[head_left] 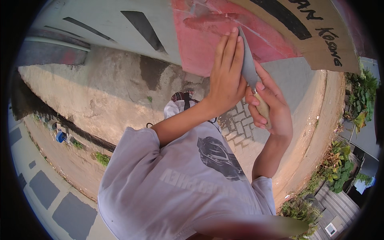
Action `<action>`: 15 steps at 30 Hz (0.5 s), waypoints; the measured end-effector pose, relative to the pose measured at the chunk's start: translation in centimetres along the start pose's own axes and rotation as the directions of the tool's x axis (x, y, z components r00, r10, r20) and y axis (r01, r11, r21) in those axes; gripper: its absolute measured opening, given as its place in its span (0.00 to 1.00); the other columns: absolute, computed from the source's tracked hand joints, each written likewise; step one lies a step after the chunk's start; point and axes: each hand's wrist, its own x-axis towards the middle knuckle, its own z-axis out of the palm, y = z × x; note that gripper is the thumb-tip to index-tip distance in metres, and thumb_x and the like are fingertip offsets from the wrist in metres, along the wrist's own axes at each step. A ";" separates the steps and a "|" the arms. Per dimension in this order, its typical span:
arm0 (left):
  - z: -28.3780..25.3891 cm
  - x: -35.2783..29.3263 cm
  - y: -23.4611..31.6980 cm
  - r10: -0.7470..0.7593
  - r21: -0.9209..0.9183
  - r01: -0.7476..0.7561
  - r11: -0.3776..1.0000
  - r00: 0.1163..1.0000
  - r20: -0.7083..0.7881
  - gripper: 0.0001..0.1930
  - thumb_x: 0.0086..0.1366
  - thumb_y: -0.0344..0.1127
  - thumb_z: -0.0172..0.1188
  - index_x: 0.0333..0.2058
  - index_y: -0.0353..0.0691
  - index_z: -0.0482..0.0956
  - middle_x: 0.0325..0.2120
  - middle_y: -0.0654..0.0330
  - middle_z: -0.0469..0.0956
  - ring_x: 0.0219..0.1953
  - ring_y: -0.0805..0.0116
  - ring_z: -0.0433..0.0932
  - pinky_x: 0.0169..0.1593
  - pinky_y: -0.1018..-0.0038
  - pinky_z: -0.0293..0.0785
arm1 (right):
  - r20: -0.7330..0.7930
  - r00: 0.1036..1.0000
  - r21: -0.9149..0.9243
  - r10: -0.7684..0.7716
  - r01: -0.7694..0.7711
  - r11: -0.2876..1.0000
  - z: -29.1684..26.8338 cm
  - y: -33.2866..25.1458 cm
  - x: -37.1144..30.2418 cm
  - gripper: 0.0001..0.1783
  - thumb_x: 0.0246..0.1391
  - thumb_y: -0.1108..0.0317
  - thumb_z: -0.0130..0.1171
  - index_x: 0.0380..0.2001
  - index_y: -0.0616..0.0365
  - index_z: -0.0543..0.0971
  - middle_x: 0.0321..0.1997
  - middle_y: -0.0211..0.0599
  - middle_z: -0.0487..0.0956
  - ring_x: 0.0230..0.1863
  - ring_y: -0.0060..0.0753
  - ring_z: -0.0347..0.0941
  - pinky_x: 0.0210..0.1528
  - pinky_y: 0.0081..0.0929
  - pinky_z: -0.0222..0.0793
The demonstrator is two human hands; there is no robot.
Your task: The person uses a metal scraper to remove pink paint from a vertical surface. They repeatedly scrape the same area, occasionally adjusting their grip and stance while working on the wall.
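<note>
My right hand point(272, 102) is closed around the wooden handle of a putty knife point(249, 66). Its flat grey metal blade points up and away, toward the red-painted wall point(200, 44). Beside the blade, my left hand point(228, 68) is stretched out with the fingers straight and close together. The fingertips lie along the blade's left edge and partly cover it; whether they press on the blade or on the wall, I cannot tell. Above the fingers, a rough darker patch marks the red paint.
A brown cardboard sign point(320, 36) with black lettering hangs at the upper right. A grey wall point(108, 24) with dark slots runs to the left. Below are cracked concrete point(108, 84) and paving blocks point(242, 120). Green plants point(340, 164) line the right side.
</note>
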 end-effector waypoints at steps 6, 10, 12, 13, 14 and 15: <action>0.6 0.3 0.6 -0.034 0.047 0.037 0.998 0.998 -0.061 0.41 0.46 0.18 0.57 0.65 0.22 0.62 0.70 0.37 0.56 0.70 0.35 0.58 0.68 0.51 0.63 | 0.021 1.000 -0.048 0.014 -0.013 0.999 -1.0 -0.4 0.7 0.32 0.72 0.62 0.40 0.76 0.51 0.53 0.27 0.29 0.64 0.10 0.13 0.51 0.10 0.15 0.47; 1.4 0.3 0.9 -0.060 0.044 0.064 0.997 0.995 -0.081 0.40 0.46 0.17 0.58 0.63 0.21 0.64 0.69 0.39 0.59 0.70 0.38 0.59 0.67 0.53 0.65 | -0.006 1.000 -0.076 0.028 -0.029 0.997 -1.5 -1.0 0.5 0.30 0.72 0.64 0.41 0.75 0.50 0.57 0.27 0.29 0.66 0.12 0.16 0.54 0.13 0.17 0.49; 1.6 0.4 0.8 -0.063 0.041 0.067 0.997 0.993 -0.104 0.39 0.47 0.17 0.58 0.63 0.22 0.65 0.69 0.40 0.59 0.70 0.39 0.59 0.67 0.53 0.66 | 0.003 1.000 -0.095 0.015 -0.014 0.995 -1.5 -1.1 0.5 0.31 0.72 0.63 0.42 0.75 0.50 0.57 0.26 0.30 0.66 0.12 0.15 0.54 0.13 0.17 0.50; 1.7 0.5 0.7 -0.058 0.048 0.064 0.997 0.992 -0.114 0.38 0.47 0.16 0.58 0.63 0.22 0.65 0.69 0.40 0.60 0.70 0.39 0.60 0.67 0.53 0.66 | 0.001 1.000 -0.105 0.010 -0.010 0.994 -1.4 -1.1 0.5 0.31 0.72 0.63 0.43 0.75 0.50 0.57 0.26 0.30 0.66 0.12 0.15 0.54 0.13 0.16 0.50; 1.7 0.5 0.7 -0.052 0.054 0.059 0.997 0.991 -0.123 0.38 0.47 0.16 0.58 0.62 0.22 0.65 0.69 0.40 0.60 0.70 0.39 0.60 0.67 0.53 0.66 | -0.006 1.000 -0.099 0.009 -0.009 0.995 -1.3 -1.0 0.5 0.31 0.72 0.63 0.43 0.75 0.51 0.57 0.26 0.30 0.66 0.12 0.15 0.54 0.13 0.16 0.50; 1.7 0.5 0.7 -0.059 0.048 0.065 0.997 0.990 -0.125 0.38 0.47 0.16 0.57 0.62 0.22 0.66 0.69 0.40 0.60 0.70 0.39 0.60 0.67 0.53 0.66 | -0.015 1.000 -0.091 0.009 -0.011 0.996 -1.2 -0.9 0.4 0.31 0.72 0.62 0.44 0.75 0.51 0.57 0.26 0.30 0.66 0.12 0.15 0.54 0.13 0.16 0.50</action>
